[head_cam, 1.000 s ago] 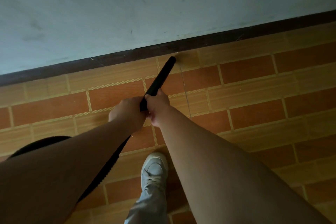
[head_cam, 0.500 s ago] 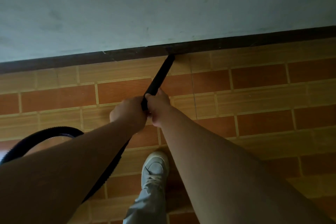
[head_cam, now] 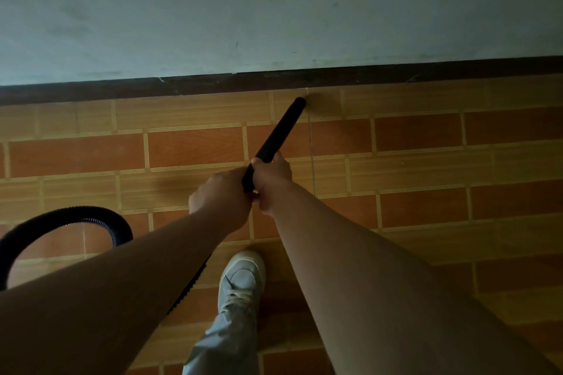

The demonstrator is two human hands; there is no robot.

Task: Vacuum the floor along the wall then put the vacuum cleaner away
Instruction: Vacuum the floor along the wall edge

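A black vacuum tube slanted toward 1 o'clock, its tip down at the brick-pattern floor just short of the dark-skirted wall; its ribbed hose looped across the tiles at 8 o'clock.

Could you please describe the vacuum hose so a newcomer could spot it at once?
Follow the dark skirting below the wall to the far left, then drop to the tiled floor. The hose arches there in a black loop; unlike the straight, smooth tube, it is ribbed and curved.
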